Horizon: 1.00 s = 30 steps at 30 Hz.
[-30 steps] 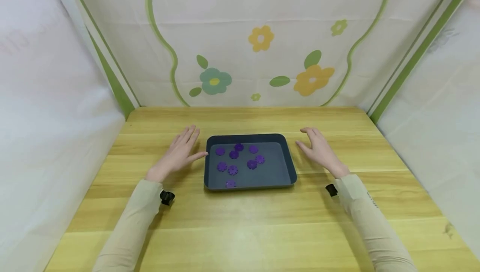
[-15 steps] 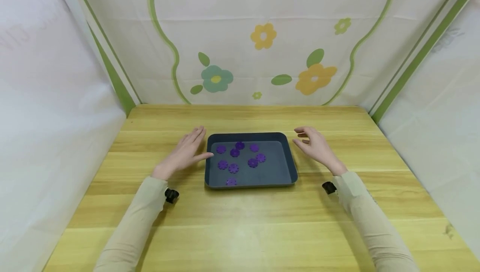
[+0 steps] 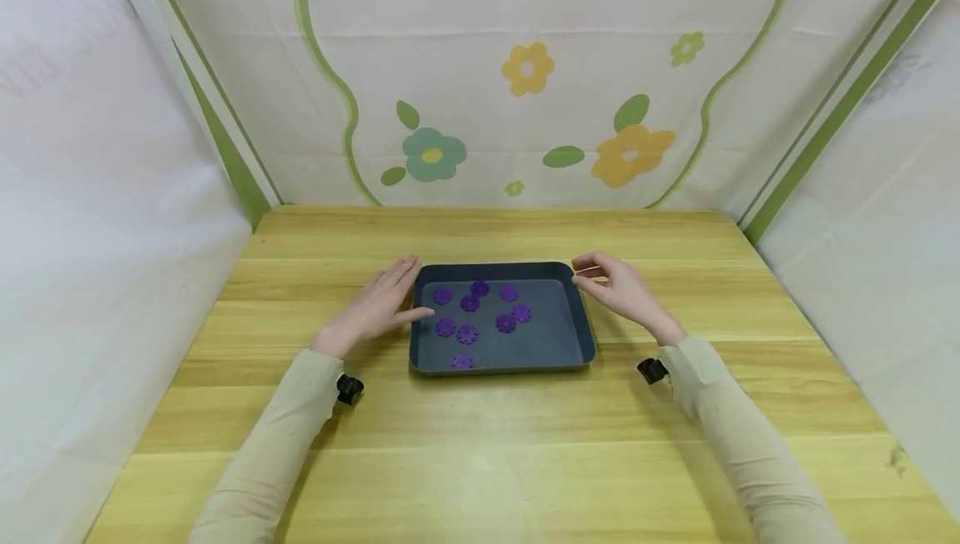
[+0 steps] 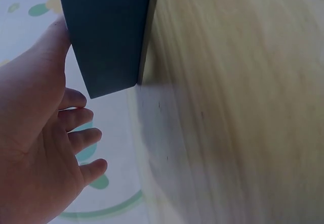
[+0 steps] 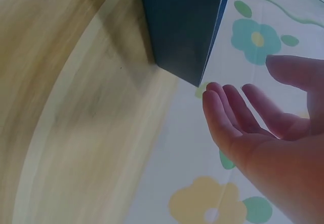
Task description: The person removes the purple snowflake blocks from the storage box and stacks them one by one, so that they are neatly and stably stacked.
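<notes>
Dark matte tray (image 3: 573, 323), rectangular w/ rounded corners and a low raised rim, sits mid tabletop (image 3: 480, 444), which is pale wood w/ long grain. On the tray floor lie approx. eight purple discs (image 3: 480, 311), flat w/ scalloped, flower-like edges. Left hand (image 3: 375, 308) is at the tray's left rim, fingers straight and relaxed, thumb at the edge; contact prob., wrist view blurry. Right hand (image 3: 618, 290) is at the far right corner, fingers loosely spread, holding nothing. Floral fabric backdrop (image 3: 525, 77) behind.
</notes>
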{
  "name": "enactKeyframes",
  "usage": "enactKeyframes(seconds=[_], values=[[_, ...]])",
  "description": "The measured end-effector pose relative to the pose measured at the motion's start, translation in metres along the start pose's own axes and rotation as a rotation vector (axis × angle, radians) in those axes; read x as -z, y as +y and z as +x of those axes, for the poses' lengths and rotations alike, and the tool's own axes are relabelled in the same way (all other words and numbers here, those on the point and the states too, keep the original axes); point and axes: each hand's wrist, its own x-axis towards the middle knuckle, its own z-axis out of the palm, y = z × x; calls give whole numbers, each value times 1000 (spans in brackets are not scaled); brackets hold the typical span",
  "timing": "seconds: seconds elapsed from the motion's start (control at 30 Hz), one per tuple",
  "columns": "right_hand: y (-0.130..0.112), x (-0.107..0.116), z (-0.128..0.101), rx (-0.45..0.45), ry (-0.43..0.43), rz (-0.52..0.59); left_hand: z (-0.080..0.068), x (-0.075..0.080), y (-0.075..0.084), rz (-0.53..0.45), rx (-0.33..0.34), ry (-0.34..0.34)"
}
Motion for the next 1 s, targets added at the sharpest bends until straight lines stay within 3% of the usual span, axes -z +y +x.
enactKeyframes(seconds=[0.43, 0.8, 1.0], values=[[-11, -5, 9, -6, -129, 23, 2, -2, 1, 14, -22, -21], [-22, -11, 17, 44, -201, -68, 4, -1, 2, 15, -13, -39], [-25, -16, 21, 58, -284, -91, 4, -2, 2, 16, -12, -38]])
